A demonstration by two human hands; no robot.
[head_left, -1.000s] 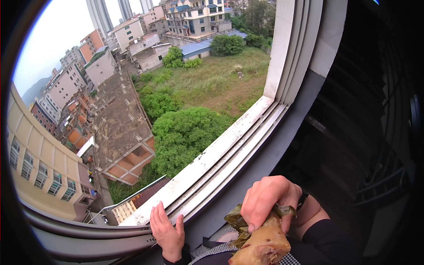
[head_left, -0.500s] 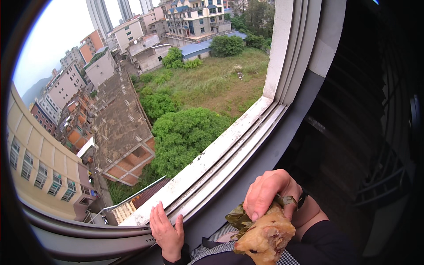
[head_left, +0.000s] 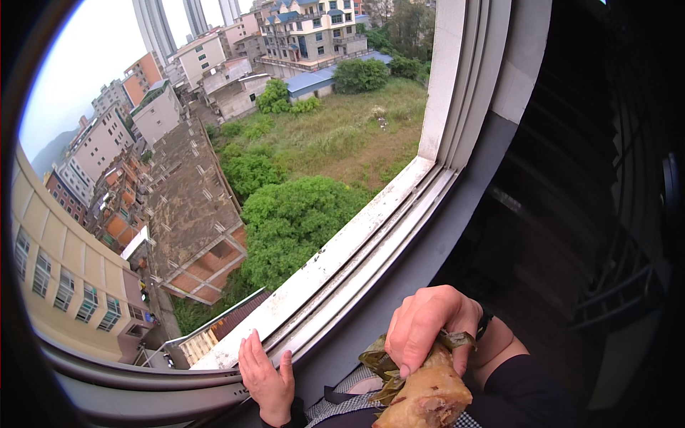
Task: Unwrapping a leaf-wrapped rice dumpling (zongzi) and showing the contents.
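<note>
A sticky rice dumpling (head_left: 428, 394), golden brown with a bitten, uneven face, is gripped in my right hand (head_left: 434, 324) at the lower right, close to my body. Its dark green wrapping leaf (head_left: 380, 357) is peeled back and hangs around the upper end, under my fingers. The dumpling's lower end is cut off by the picture's edge. My left hand (head_left: 267, 378) lies with fingers stretched out against the white window track (head_left: 342, 294), holding nothing.
Grey sill (head_left: 428, 260) borders the track on the inner side, and a white window frame post (head_left: 457, 78) rises at its far end. Beyond the opening, far below, are a tree (head_left: 296, 221), a grassy lot and buildings. Dark metal railing (head_left: 621, 296) shows dimly at right.
My right hand and the dumpling have moved lower and slightly left, toward my body. My left hand stays on the window track. The whole view has shifted slightly.
</note>
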